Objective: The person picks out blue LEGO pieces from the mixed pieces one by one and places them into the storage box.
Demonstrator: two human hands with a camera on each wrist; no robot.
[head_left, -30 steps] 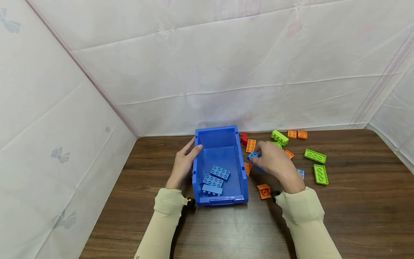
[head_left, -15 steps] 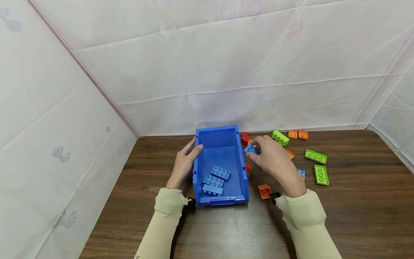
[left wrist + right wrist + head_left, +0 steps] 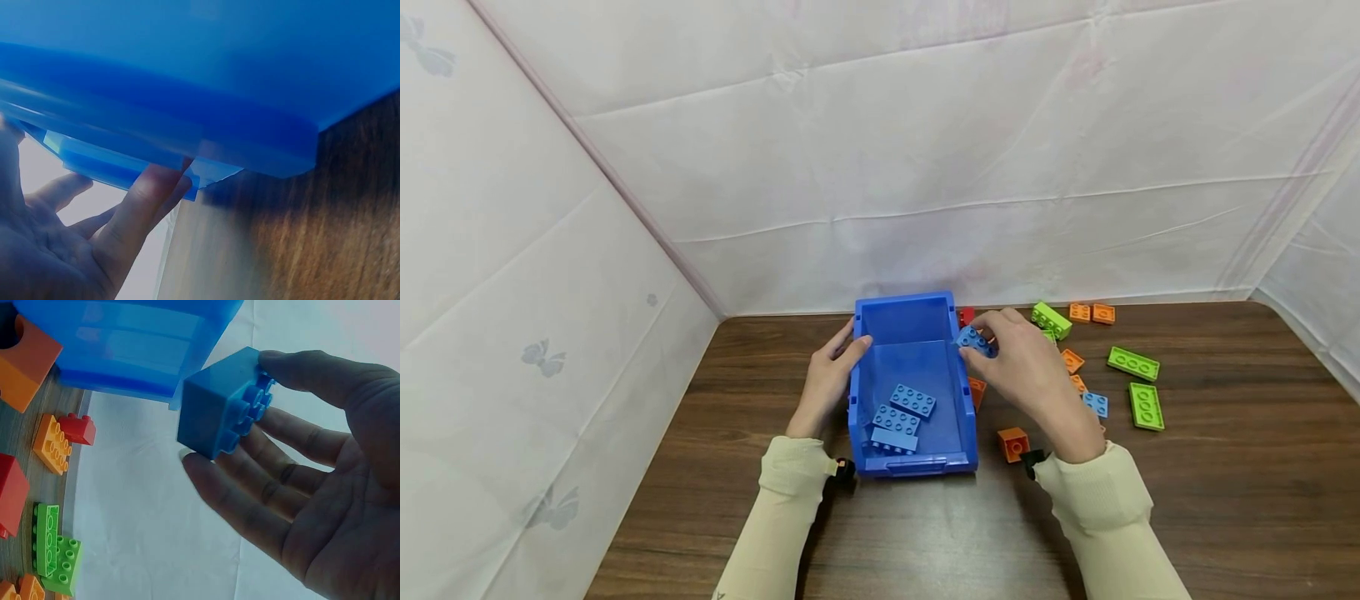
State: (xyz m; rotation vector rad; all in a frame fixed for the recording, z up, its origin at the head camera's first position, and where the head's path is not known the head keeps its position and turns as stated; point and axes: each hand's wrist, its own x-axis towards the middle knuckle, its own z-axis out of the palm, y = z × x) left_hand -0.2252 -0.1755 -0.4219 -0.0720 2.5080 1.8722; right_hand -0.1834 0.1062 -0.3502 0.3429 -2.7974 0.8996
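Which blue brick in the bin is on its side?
The blue brick nearest the bin's front lip: smooth face up, studs toward the lip. The other two show studs on top.

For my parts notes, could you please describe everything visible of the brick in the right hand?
The brick is blue, apparently plastic, with smooth flat sides and round studs on one face. The fingers of the right hand pinch it. It is tilted, its studs facing upward in the head view and towards the palm. It is at the right side of the bin; whether they touch is unclear. Its underside is hidden.
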